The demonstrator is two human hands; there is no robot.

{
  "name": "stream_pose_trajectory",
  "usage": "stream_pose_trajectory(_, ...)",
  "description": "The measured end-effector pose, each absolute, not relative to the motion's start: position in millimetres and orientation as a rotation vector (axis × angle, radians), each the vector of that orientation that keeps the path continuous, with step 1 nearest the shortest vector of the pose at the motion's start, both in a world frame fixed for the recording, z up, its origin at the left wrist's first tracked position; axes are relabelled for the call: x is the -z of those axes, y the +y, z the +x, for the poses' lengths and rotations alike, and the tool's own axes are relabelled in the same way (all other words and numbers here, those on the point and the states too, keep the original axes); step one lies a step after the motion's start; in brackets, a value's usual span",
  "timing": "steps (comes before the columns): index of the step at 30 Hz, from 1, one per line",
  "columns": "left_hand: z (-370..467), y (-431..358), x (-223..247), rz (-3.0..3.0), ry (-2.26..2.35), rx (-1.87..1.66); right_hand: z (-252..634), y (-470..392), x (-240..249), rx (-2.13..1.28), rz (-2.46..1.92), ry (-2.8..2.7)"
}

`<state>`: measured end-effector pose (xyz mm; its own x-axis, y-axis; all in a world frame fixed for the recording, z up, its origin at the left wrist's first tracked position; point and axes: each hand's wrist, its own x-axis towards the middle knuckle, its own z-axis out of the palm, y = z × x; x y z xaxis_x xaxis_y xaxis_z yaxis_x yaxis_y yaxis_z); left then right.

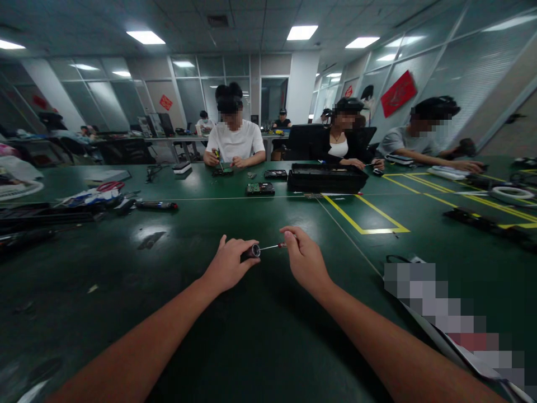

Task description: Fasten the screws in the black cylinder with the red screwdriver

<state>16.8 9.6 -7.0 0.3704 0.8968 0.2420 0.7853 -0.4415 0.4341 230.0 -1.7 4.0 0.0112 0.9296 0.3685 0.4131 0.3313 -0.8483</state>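
Between the fingers and thumb of my left hand is a small dark cylinder, its round, silvery-rimmed end turned toward my right hand. My right hand is closed around the red handle of a thin screwdriver. The metal shaft points left, and its tip meets or lies right beside the rim of the cylinder; I cannot tell whether it is inside. Both hands are just above the green tabletop. What kind of part the cylinder is does not show.
Across the table a person in a white shirt works on a circuit board. A black case and a green-boarded device stand ahead. Tools and red-handled scissors lie left. Yellow tape marks the table; papers lie at right.
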Motion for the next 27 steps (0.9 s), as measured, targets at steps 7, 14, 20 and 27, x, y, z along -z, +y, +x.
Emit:
stream_pose_trajectory(7, 16.3, 7.5, 5.4, 2.389, 1.505, -0.711, 226.4, 6.9, 6.8, -0.833, -1.033, -1.363)
stream_pose_trajectory(14, 16.5, 11.0, 3.4, 2.498, 1.485, -0.68, 233.1, 23.1, 10.4, -0.932, -1.143, -0.995)
stream_pose_trajectory(20, 13.7, 14.4, 10.5, 2.451, 1.523, -0.618, 232.4, 15.4, 7.2, -0.786, -1.188, -1.15)
stream_pose_trajectory(27, 14.7, 9.1, 1.4, 2.219, 1.49, -0.828, 230.5, 8.9, -1.0, -0.725, -1.095, -1.223)
